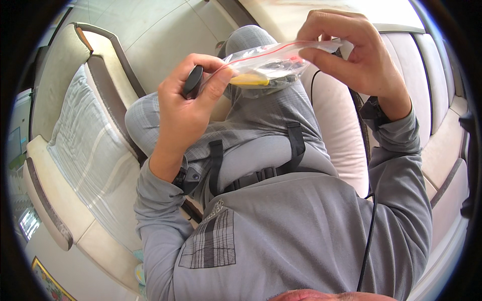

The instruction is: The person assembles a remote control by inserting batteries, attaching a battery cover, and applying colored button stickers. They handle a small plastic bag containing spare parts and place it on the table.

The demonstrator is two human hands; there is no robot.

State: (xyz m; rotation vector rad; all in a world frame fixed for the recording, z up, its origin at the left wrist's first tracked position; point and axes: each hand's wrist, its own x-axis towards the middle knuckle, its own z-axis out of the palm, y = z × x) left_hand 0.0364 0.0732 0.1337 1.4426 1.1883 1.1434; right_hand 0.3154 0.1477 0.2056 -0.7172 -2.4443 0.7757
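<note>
A clear zip bag (pixel 281 54) with a red line along its seal is stretched between my two hands above my lap. Inside it lie a yellow object (pixel 249 80) and some dark and red pieces too blurred by the plastic to name. My left hand (pixel 187 103) pinches the bag's left end between thumb and fingers. A black, rounded object (pixel 193 82) sticks out of that same hand; its other end is hidden. Closed on the bag's right end near the seal is my right hand (pixel 351 55), its thumb against the plastic.
I sit on a cream sofa (pixel 439 90), with a pale cushion (pixel 339 128) beside my right leg. A light blue striped cloth (pixel 95 145) covers the seat to the left. Black straps (pixel 296 145) cross my waist, and a black cable (pixel 369 241) runs down my right side. A pale table (pixel 351 10) stands ahead.
</note>
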